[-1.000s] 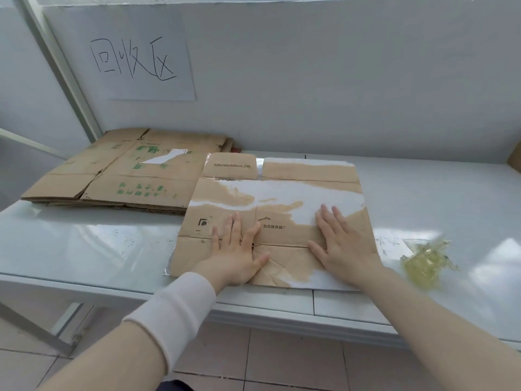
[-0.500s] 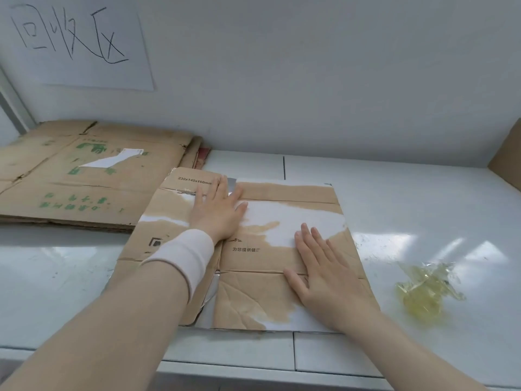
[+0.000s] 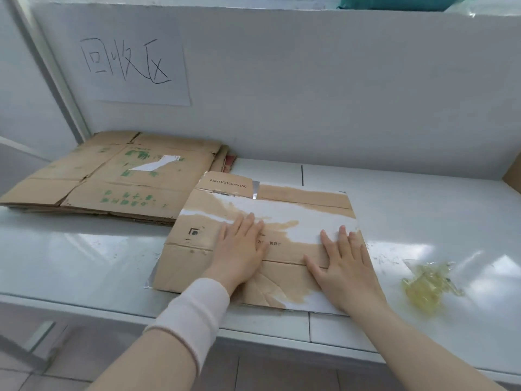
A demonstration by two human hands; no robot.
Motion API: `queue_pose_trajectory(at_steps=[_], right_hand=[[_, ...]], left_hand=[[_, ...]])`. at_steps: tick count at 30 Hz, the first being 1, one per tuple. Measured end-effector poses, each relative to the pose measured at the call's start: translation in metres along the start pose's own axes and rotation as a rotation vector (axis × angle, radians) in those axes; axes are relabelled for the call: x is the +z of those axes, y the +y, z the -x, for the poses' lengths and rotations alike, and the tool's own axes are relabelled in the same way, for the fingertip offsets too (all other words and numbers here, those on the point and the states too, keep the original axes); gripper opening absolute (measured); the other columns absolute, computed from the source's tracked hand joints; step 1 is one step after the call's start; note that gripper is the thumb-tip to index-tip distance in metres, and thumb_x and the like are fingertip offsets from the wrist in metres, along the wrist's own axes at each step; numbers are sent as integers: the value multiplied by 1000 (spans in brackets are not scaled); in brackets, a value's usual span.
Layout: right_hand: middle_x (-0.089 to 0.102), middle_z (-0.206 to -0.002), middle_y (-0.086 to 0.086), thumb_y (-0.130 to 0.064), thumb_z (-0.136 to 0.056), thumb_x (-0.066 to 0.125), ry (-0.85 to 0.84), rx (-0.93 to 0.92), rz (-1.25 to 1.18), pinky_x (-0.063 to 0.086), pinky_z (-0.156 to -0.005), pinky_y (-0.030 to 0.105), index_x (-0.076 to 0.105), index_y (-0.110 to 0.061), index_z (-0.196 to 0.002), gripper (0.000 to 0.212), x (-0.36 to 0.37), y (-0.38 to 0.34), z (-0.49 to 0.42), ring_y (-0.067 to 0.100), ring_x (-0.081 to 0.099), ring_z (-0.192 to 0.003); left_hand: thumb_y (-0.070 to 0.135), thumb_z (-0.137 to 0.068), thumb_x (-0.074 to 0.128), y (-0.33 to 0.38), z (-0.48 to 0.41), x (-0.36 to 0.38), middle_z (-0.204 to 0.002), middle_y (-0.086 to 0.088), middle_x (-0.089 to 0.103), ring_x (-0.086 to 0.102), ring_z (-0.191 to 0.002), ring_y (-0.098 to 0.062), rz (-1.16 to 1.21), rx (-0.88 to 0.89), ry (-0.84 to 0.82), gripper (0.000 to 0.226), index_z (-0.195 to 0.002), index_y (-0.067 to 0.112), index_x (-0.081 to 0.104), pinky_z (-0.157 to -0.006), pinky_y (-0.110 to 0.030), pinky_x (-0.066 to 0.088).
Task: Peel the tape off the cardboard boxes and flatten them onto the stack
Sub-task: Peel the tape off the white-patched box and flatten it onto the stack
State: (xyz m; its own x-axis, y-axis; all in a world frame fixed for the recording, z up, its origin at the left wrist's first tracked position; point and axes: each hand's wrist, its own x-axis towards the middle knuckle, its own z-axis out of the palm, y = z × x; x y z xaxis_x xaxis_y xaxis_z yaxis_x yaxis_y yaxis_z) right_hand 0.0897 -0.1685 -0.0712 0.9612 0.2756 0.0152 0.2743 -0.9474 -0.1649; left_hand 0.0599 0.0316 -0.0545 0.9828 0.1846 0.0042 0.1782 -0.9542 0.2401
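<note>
Cardboard box lies flattened on the table, left grip and right grip pressing it with straight fingers.

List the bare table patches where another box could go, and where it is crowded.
Bare: table front-left, between stack and near edge; back-right, between flattened box, tape wad and wall. Crowded: centre, left hand and right hand on that box.

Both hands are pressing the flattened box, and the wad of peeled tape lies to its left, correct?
Wrong side: the head view shows the tape wad to the right of the flattened box, past the right hand. The left hand presses the box too.
</note>
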Motion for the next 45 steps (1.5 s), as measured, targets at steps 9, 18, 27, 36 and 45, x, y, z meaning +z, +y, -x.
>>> queue_pose_trajectory(at_steps=[9,18,27,36,45], right_hand=[[-11,-156,10,-63,-88,14,-78,55,-26,-3,-117,44,-6,-33,-146,68,-7,-3,-2,28,-13,-143],[37,-145,10,-52,-79,62,-161,203,-933,35,-107,43,6,-25,-147,92,-74,-15,5,31,40,-130],[53,-76,8,-12,-96,46,-198,79,-1376,49,-44,20,54,4,-111,23,-62,-155,-43,9,55,-42],[61,-77,16,-15,-95,49,-320,199,-1318,52,-42,19,53,2,-104,20,-17,-242,-111,13,63,-45],[67,-85,12,-31,-92,52,-358,169,-1068,58,-65,30,49,-4,-95,27,-30,-259,-112,24,65,-73]], left_hand=[[22,-87,62,-82,102,-54,-108,-14,62,60,-94,-26,1097,-637,158,44,-125,2,50,-77,-30,54],[11,-88,60,-111,109,-102,-85,-3,66,61,-76,-13,1736,-534,612,1,-88,11,60,-56,-13,55],[10,-94,50,-211,62,-135,-72,5,72,62,-77,-9,1938,-493,855,11,-96,18,57,-54,-20,57],[4,-96,45,-299,-14,-137,-136,-14,49,48,-125,-27,1826,-691,832,38,-133,3,41,-98,-41,43],[28,-86,63,-304,-40,-137,-119,-6,56,54,-106,-24,1444,-826,810,54,-132,7,43,-87,-33,45]])
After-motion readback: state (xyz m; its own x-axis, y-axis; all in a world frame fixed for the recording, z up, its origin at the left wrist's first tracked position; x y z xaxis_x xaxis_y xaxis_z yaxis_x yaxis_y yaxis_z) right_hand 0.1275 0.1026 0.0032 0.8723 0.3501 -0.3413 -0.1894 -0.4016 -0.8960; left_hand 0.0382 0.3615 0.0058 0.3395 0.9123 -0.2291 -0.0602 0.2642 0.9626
